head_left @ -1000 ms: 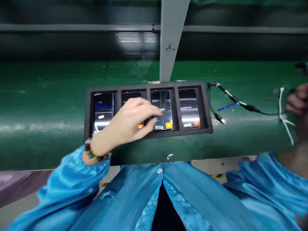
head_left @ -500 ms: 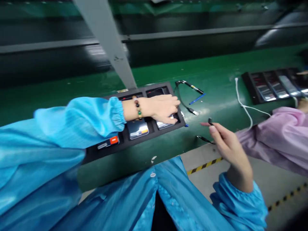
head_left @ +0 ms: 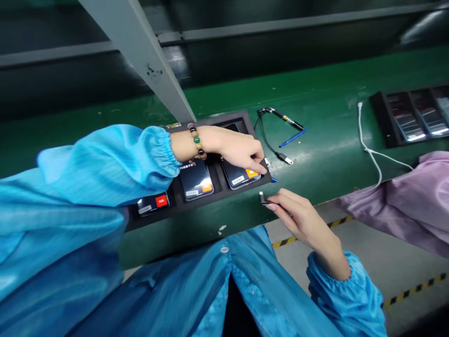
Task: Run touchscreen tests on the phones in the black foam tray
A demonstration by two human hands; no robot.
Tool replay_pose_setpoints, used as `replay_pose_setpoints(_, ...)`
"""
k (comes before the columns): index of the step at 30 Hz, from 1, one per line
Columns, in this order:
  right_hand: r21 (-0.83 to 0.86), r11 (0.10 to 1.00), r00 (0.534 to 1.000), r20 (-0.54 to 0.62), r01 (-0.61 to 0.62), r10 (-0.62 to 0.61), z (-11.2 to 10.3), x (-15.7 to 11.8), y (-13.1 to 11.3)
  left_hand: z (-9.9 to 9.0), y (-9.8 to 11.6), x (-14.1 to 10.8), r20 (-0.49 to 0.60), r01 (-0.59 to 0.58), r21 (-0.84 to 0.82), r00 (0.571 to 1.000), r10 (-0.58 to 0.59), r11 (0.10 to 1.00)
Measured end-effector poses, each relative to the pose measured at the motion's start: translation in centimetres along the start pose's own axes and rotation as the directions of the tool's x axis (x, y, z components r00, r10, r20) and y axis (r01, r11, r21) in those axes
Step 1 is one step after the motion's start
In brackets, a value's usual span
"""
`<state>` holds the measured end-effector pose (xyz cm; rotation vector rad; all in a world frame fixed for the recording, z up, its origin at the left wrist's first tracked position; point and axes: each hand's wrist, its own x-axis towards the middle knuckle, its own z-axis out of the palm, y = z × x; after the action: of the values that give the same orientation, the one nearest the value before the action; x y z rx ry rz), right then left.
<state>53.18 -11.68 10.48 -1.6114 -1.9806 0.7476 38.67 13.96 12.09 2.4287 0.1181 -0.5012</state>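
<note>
Across the black tray (head_left: 180,209) reaches my left hand (head_left: 240,150), palm down over the rightmost phone (head_left: 235,174), its fingers bent and the fingertips near an orange label. Whether it grips anything there is hidden. To its left lie a phone with an orange label (head_left: 196,180) and one with a red label (head_left: 149,204), partly under my sleeve. My right hand (head_left: 298,215) pinches a small black cable plug (head_left: 261,197) just off the tray's front right corner, its tip pointing up.
Behind the tray's right end lie a black cable with a USB end (head_left: 285,158), a black pen-like stick (head_left: 287,120) and a blue pen (head_left: 293,138). Farther right are a white cable (head_left: 374,161), another black tray (head_left: 382,117) with phones, and another person's pink sleeve (head_left: 414,201).
My right hand has moved left with the plug, closer to the tray. My left hand's fingers have bent, and more of the rightmost phone shows. The view has shifted slightly.
</note>
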Motion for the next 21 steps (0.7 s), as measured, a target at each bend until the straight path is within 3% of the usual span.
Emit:
replay_pose_setpoints(4, -0.087, 0.993, 0.996, 0.050, 0.074, -0.070, 2.1, 0.8, 0.0, 1.0, 1.0, -0.3, -0.005, -0.012, 0.051, 1.000, 0.012, 0.999)
replay_pose_setpoints(7, -0.133, 0.989, 0.998, 0.032, 0.062, -0.058, 3.9, 1.1, 0.8, 1.3, 1.3, -1.7, -0.141, -0.066, 0.136, 0.986, 0.085, 0.989)
replay_pose_setpoints(10, -0.140, 0.987, 0.997, 0.012, 0.081, -0.080, 5.0, 1.4, 1.8, 0.7, 0.2, -3.6, -0.249, -0.099, 0.203, 0.957, 0.149, 0.974)
replay_pose_setpoints(13, -0.115, 0.987, 0.993, -0.010, 0.112, -0.114, 5.3, 1.7, 2.4, 0.1, -1.8, -5.1, -0.371, 0.099, 0.214, 0.928, -0.013, 0.972)
replay_pose_setpoints(16, -0.101, 0.988, 0.993, -0.016, 0.117, -0.119, 5.3, 1.9, 2.7, 0.6, -3.0, -5.8, -0.452, 0.347, 0.255, 0.868, -0.206, 0.902)
replay_pose_setpoints(21, -0.045, 0.994, 0.994, -0.020, 0.105, -0.106, 5.2, 1.8, 2.9, 2.4, -2.7, -5.4, -0.531, 0.464, 0.258, 0.801, -0.276, 0.847)
